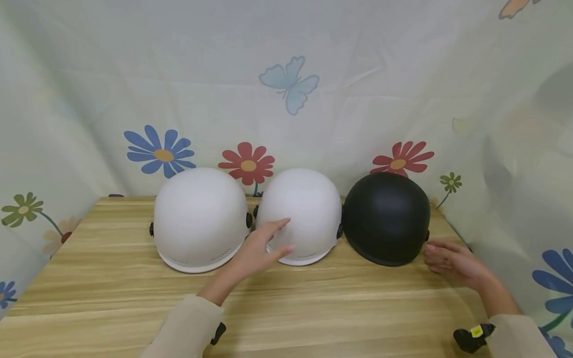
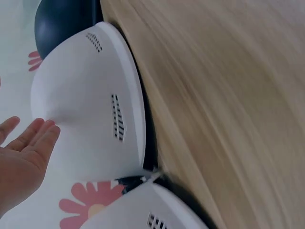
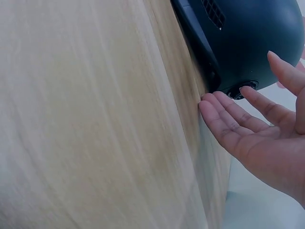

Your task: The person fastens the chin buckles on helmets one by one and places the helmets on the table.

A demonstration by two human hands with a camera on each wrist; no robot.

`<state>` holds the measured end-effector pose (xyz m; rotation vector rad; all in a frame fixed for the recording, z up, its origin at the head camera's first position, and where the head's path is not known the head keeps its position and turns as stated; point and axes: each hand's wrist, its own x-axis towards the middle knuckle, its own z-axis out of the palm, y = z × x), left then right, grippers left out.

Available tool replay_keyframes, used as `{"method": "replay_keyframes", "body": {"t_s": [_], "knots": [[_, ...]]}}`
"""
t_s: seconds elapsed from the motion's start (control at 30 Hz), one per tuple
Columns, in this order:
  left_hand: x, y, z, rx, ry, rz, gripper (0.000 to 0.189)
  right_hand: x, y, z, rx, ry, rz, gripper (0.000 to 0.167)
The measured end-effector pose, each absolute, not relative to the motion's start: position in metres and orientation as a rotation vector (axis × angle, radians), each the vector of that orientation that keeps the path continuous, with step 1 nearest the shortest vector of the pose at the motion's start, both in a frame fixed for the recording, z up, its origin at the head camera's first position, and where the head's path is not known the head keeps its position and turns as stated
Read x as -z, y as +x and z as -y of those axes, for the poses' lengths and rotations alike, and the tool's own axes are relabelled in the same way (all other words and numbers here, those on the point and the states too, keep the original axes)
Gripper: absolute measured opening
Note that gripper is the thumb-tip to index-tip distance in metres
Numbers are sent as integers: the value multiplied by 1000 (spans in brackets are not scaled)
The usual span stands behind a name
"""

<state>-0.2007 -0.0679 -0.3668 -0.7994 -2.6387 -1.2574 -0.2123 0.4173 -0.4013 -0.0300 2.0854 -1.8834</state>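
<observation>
Three helmets sit in a row on the wooden table. A white helmet (image 1: pixel 199 214) is at the left, another white helmet (image 1: pixel 309 204) in the middle, and a black helmet (image 1: pixel 387 216) at the right. My left hand (image 1: pixel 257 251) reaches over the front of the middle helmet, thumb and fingers spread and holding nothing. In the left wrist view its fingertips overlap that helmet's white shell (image 2: pixel 81 95). Beside the black helmet's right edge is my right hand (image 1: pixel 456 261), fingers extended. The right wrist view shows those fingertips right at the round side knob (image 3: pixel 243 89).
The wooden table (image 1: pixel 313 313) runs up to a pale cloth backdrop (image 1: pixel 201 74) printed with flowers and a butterfly. Cloth also hangs close on both sides. Dark devices (image 1: pixel 474 338) are strapped at the wrists by the beige sleeves.
</observation>
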Motion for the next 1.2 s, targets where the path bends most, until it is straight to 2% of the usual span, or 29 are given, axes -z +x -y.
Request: {"method": "replay_keyframes", "body": {"t_s": [0.3,0.57,1.2], "knots": [[374,-204,45,1578,-881,2527,55,408,-211,-414,2011,-57,-1991,14],[379,-200,22,1591,-1007,2556,58,413,-212,-411,2062,-75,-1940,14],[394,-204,-25,1609,-1073,2623,60,417,-210,-408,2089,-151,-1940,14]]}}
